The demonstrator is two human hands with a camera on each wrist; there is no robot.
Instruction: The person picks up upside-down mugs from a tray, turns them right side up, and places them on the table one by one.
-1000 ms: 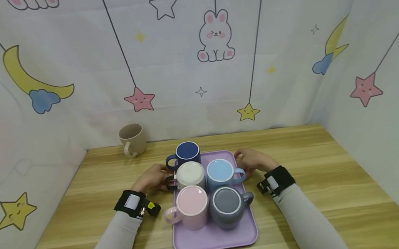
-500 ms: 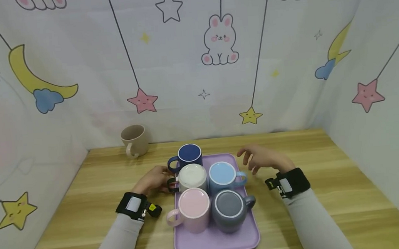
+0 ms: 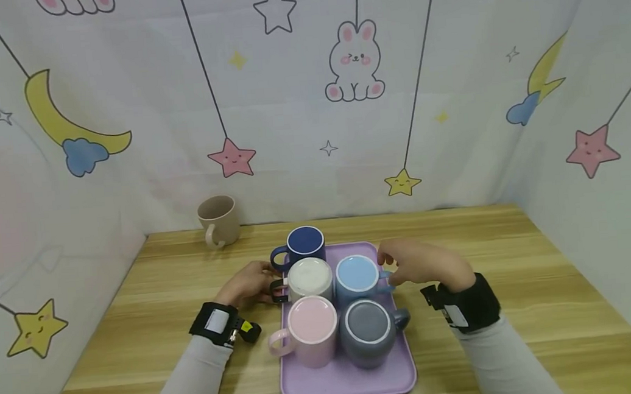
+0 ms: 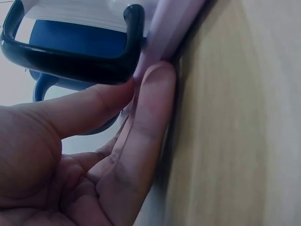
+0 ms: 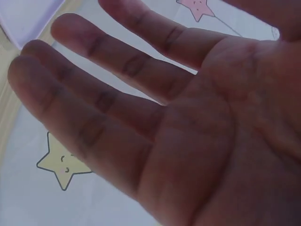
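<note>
A lilac tray (image 3: pixel 351 387) carries several upside-down mugs: a navy mug (image 3: pixel 305 243), a white mug (image 3: pixel 310 278) with a black handle (image 4: pixel 70 63), a light blue mug (image 3: pixel 357 274), a pink mug (image 3: pixel 312 330) and a grey mug (image 3: pixel 367 330). My left hand (image 3: pixel 249 284) pinches the tray's left edge, thumb at the rim below the black handle. On the other side, my right hand (image 3: pixel 421 263) hovers by the tray's right edge, its fingertips overlapping the light blue mug's handle in the head view. The right wrist view shows its fingers (image 5: pixel 75 37) extended and the palm holding nothing.
An upright taupe mug (image 3: pixel 221 221) stands at the back left of the wooden table (image 3: pixel 478 240), near the patterned cloth wall (image 3: pixel 288 113). Similar cloth hangs at both sides. The pink and grey mugs' handles stick out past the tray's long sides.
My right hand let go of the tray's right edge, lifted away to the right, then came back over toward the light blue mug's handle. The left hand stays at the left edge.
</note>
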